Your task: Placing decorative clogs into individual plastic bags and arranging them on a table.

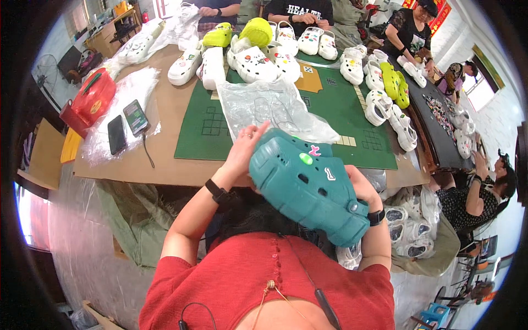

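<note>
I hold a pair of teal foam clogs [291, 195] tilted in front of my chest, near the table's front edge. Part of the second clog shows behind the first. A green oval charm, a pink one and a white one sit in the holes of the uppers. At the toe end my left hand [245, 151] grips the clogs, one finger stretched along the far side. My right hand [362, 186] is closed round the other side, near the heel strap, with most fingers hidden behind the foam. Just beyond lies a clear plastic bag [267, 107] on the green mat [201, 129].
White clogs [253, 65] with charms and lime clogs [391, 82] stand across the table's far and right parts. Two phones [116, 135] and a red container [94, 99] lie at left. Bagged white clogs [410, 228] sit low at right. Several people work around the tables.
</note>
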`<state>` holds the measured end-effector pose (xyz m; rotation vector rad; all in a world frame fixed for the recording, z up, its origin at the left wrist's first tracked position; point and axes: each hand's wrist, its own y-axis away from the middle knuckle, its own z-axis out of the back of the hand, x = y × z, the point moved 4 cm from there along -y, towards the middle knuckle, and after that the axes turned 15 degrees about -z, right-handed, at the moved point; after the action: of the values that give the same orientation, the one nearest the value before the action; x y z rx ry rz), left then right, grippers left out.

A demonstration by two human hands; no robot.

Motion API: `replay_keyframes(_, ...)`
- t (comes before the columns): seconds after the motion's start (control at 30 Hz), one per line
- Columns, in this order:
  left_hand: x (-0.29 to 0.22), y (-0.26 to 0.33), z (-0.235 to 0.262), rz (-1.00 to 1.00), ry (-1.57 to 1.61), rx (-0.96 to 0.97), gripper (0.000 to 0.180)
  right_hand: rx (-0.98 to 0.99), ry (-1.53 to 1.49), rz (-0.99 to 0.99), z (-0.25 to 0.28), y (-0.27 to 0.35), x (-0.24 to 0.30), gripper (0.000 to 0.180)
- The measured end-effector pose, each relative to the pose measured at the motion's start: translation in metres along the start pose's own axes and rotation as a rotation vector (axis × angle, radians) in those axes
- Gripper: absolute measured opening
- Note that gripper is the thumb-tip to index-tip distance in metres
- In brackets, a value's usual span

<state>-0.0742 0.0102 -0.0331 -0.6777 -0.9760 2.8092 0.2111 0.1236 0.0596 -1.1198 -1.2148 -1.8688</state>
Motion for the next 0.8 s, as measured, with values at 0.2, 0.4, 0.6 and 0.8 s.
replay_keyframes(0.2,-0.01,-0.006,0.04,0.113,-0.019,-0.202,0.024,-0.127,0.124,0.015,-0.009,0.006,-0.008,0.043)
replay_keyframes(0.4,-0.014,-0.03,0.039,0.381,0.7,-0.044,0.031,-0.115,0.288,0.066,-0.019,0.009,0.01,0.041)
replay_keyframes(0.6,-0.056,-0.04,0.077,0.063,0.308,-0.128,0.023,-0.367,0.336,0.104,-0.006,0.001,0.002,0.034)
replay_keyframes(0.8,-0.081,-0.032,0.076,-0.212,-0.039,-0.243,0.027,-0.701,0.543,0.096,-0.03,-0.004,0.013,0.033)
